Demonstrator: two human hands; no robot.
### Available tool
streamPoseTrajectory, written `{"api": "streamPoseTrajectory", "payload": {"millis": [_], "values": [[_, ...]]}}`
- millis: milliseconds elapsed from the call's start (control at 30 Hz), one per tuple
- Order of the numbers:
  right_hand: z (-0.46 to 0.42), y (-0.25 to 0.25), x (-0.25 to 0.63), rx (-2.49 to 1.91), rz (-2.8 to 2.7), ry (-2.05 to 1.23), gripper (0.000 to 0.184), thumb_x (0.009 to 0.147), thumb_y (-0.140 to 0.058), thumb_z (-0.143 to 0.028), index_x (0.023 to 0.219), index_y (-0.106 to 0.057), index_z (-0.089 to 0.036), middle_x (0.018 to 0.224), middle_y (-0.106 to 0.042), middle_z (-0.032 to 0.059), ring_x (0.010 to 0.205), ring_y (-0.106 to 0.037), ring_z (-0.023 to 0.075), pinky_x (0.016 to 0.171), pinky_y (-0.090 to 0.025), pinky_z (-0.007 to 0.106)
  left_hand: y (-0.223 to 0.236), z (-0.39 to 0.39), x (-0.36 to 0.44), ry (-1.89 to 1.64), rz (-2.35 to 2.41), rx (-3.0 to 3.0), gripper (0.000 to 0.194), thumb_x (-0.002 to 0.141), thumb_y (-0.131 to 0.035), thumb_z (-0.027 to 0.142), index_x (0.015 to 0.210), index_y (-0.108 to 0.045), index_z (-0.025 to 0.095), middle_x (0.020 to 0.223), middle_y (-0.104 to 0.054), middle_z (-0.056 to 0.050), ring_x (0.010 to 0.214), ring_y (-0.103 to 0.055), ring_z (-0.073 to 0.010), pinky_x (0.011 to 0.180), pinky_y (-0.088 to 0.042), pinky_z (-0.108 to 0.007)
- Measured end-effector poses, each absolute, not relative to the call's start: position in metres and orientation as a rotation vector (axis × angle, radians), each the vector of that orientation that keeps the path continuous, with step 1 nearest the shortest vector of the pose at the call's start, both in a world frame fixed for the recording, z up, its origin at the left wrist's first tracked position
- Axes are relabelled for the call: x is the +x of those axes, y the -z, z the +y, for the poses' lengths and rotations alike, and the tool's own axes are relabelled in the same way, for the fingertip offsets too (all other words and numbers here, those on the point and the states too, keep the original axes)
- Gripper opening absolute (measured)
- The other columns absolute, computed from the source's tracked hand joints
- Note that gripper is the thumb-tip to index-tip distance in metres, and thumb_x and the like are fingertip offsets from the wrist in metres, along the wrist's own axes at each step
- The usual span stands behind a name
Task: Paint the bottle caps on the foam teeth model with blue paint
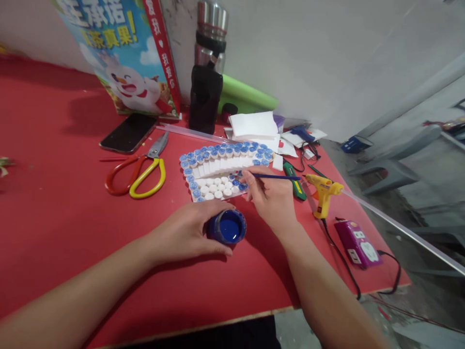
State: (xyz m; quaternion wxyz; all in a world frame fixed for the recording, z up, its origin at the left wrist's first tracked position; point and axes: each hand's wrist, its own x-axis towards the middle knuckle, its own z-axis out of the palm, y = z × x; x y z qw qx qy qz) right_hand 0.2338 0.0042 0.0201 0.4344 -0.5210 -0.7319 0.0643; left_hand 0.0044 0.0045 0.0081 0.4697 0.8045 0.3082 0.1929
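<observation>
Jar (pixel 229 227) before panel (pixel 218 168); scissors (pixel 151 156) left of panel, glue gun (pixel 322 190) right; phone (pixel 129 133) behind scissors.

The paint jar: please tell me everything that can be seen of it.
The jar is round and squat, its wall clear-looking, perhaps plastic or glass, with deep blue paint inside. No lid is on it, and blue smears mark the rim. Its open mouth faces up. The left hand grips it from the side, thumb nearest the viewer. Whether it rests on the red table or is held just above, I cannot tell.
</observation>
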Motion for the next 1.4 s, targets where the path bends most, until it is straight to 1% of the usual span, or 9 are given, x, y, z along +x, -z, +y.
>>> {"api": "streamPoseTrajectory", "payload": {"millis": [100, 233, 433, 567, 733, 933, 1067, 1200, 1400], "values": [[0.0043, -0.0194, 0.2336, -1.302, -1.834, -0.187, 0.030, 0.112, -0.056, -0.037, 0.098, -0.075, -0.019, 0.083, -0.081, 0.0062, 0.073, -0.078, 0.0189, 0.065, -0.056, 0.028, -0.0077, 0.0047, 0.0050, -0.473, 0.759, 1.973, 0.063, 0.074, -0.098, 0.043, 0.128, -0.072, 0.026, 0.129, -0.079, -0.004, 0.116, -0.075, -0.0280, 0.093, -0.057, -0.034], [0.0047, -0.0195, 0.2359, -1.338, -1.830, -0.158, 0.029, 0.111, -0.057, -0.036, 0.096, -0.075, -0.019, 0.082, -0.081, 0.0067, 0.075, -0.079, 0.0197, 0.065, -0.055, 0.029, -0.0092, 0.0049, 0.0053, -0.465, 0.760, 1.967, 0.062, 0.074, -0.098, 0.042, 0.128, -0.072, 0.026, 0.129, -0.079, -0.004, 0.115, -0.075, -0.0281, 0.093, -0.057, -0.035], [0.0044, -0.0204, 0.2355, -1.314, -1.836, -0.162, 0.027, 0.111, -0.057, -0.034, 0.100, -0.075, -0.019, 0.086, -0.082, 0.0073, 0.075, -0.079, 0.0192, 0.066, -0.055, 0.028, -0.0073, 0.0044, 0.0050, -0.468, 0.766, 1.961, 0.065, 0.074, -0.098, 0.043, 0.130, -0.071, 0.027, 0.128, -0.079, -0.004, 0.114, -0.075, -0.0283, 0.092, -0.057, -0.035], [0.0038, -0.0213, 0.2358, -1.359, -1.836, -0.115, 0.028, 0.111, -0.057, -0.035, 0.098, -0.075, -0.018, 0.083, -0.081, 0.0066, 0.071, -0.078, 0.0187, 0.063, -0.053, 0.028, -0.0082, 0.0045, 0.0049, -0.477, 0.756, 1.961, 0.064, 0.074, -0.097, 0.045, 0.130, -0.072, 0.027, 0.128, -0.079, -0.004, 0.111, -0.076, -0.0279, 0.090, -0.058, -0.034], [0.0035, -0.0219, 0.2357, -1.349, -1.825, -0.132, 0.029, 0.111, -0.057, -0.037, 0.097, -0.075, -0.020, 0.080, -0.080, 0.0060, 0.072, -0.078, 0.0191, 0.062, -0.053, 0.028, -0.0127, 0.0060, 0.0055, -0.444, 0.766, 1.961, 0.064, 0.074, -0.097, 0.044, 0.129, -0.072, 0.025, 0.129, -0.079, -0.006, 0.115, -0.075, -0.0298, 0.094, -0.058, -0.036], [0.0023, -0.0226, 0.2356, -1.392, -1.797, -0.161, 0.032, 0.111, -0.056, -0.041, 0.099, -0.075, -0.019, 0.086, -0.082, 0.0067, 0.068, -0.076, 0.0177, 0.060, -0.052, 0.028, -0.0107, 0.0053, 0.0040, -0.449, 0.760, 1.971, 0.064, 0.074, -0.097, 0.045, 0.130, -0.072, 0.026, 0.130, -0.079, -0.006, 0.112, -0.075, -0.0288, 0.092, -0.058, -0.035], [0.0022, -0.0224, 0.2357, -1.362, -1.813, -0.198, 0.031, 0.111, -0.056, -0.040, 0.098, -0.075, -0.019, 0.086, -0.082, 0.0073, 0.069, -0.076, 0.0178, 0.059, -0.051, 0.028, -0.0117, 0.0050, 0.0045, -0.455, 0.766, 1.970, 0.064, 0.074, -0.097, 0.044, 0.129, -0.072, 0.025, 0.130, -0.079, -0.007, 0.115, -0.075, -0.0298, 0.094, -0.057, -0.036], [0.0029, -0.0217, 0.2364, -1.364, -1.802, -0.161, 0.031, 0.111, -0.056, -0.039, 0.097, -0.075, -0.018, 0.086, -0.082, 0.0071, 0.066, -0.075, 0.0172, 0.059, -0.051, 0.029, -0.0118, 0.0052, 0.0054, -0.443, 0.755, 1.963, 0.061, 0.075, -0.096, 0.045, 0.128, -0.072, 0.025, 0.130, -0.079, -0.006, 0.114, -0.075, -0.0292, 0.092, -0.057, -0.035], [0.0031, -0.0221, 0.2361, -1.359, -1.823, -0.164, 0.031, 0.111, -0.056, -0.039, 0.096, -0.075, -0.020, 0.085, -0.082, 0.0066, 0.070, -0.077, 0.0183, 0.060, -0.052, 0.029, -0.0100, 0.0047, 0.0055, -0.474, 0.757, 1.968, 0.063, 0.074, -0.097, 0.044, 0.129, -0.072, 0.026, 0.130, -0.079, -0.006, 0.114, -0.075, -0.0295, 0.093, -0.057, -0.036]]}}
